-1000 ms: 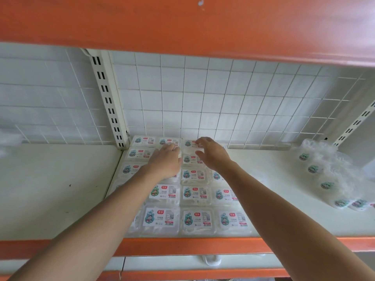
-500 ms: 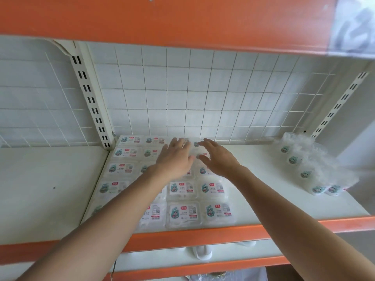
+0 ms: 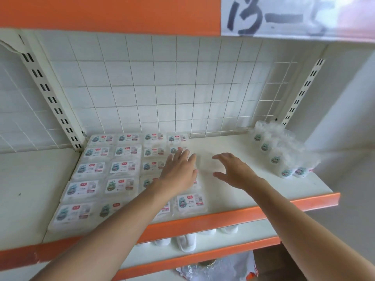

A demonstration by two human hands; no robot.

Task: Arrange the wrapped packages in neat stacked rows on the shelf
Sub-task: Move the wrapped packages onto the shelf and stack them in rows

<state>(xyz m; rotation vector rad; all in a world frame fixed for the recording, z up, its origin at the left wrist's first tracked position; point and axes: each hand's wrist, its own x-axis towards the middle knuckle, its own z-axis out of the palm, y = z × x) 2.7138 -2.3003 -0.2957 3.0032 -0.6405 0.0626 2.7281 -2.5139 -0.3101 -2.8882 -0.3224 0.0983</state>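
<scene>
Flat wrapped packages (image 3: 121, 167) with teal and red labels lie in several neat rows on the white shelf (image 3: 233, 145), filling its left part from back grid to front lip. My left hand (image 3: 179, 169) rests palm down, fingers spread, on the rightmost column of packages. My right hand (image 3: 233, 169) hovers open just right of that column, above bare shelf, holding nothing. A front package (image 3: 189, 202) shows below my left wrist.
A loose clear bag of small labelled rolls (image 3: 284, 155) sits at the shelf's right end. A white wire grid (image 3: 172, 88) backs the shelf. Slotted uprights (image 3: 52, 102) stand at both sides. An orange lip (image 3: 243, 213) edges the front; a lower shelf holds white items (image 3: 185, 241).
Both hands have drawn back from the rear packages toward the right side of the block. The view has swung right, showing more bare shelf and the bag of rolls.
</scene>
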